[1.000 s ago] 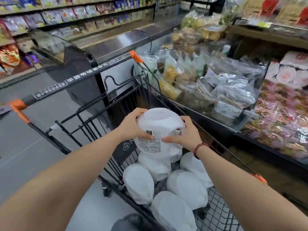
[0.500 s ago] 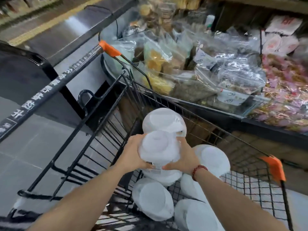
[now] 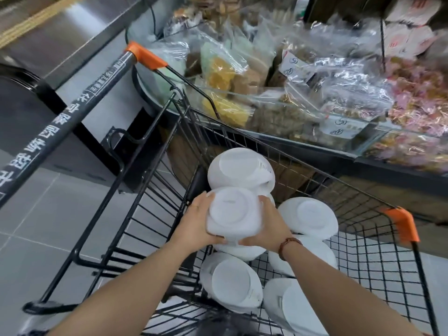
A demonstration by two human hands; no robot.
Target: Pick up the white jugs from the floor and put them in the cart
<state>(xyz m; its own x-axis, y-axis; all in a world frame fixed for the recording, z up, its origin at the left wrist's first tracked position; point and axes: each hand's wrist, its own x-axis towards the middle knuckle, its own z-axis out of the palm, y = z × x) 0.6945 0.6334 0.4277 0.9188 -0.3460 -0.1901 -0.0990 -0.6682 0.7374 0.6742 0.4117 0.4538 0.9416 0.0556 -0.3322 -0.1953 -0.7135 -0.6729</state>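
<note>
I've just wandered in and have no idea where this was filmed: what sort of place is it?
Most likely a supermarket or grocery shop. A black wire shopping cart with orange corner caps holds white plastic jugs, beside a glass-fronted display counter piled with clear bags of dried foods.

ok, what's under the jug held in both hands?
A second white jug lies right below the held jug, only its near edge showing, with the cart mesh floor beneath. The left hand and right hand cover the contact, so touching cannot be told.
</note>
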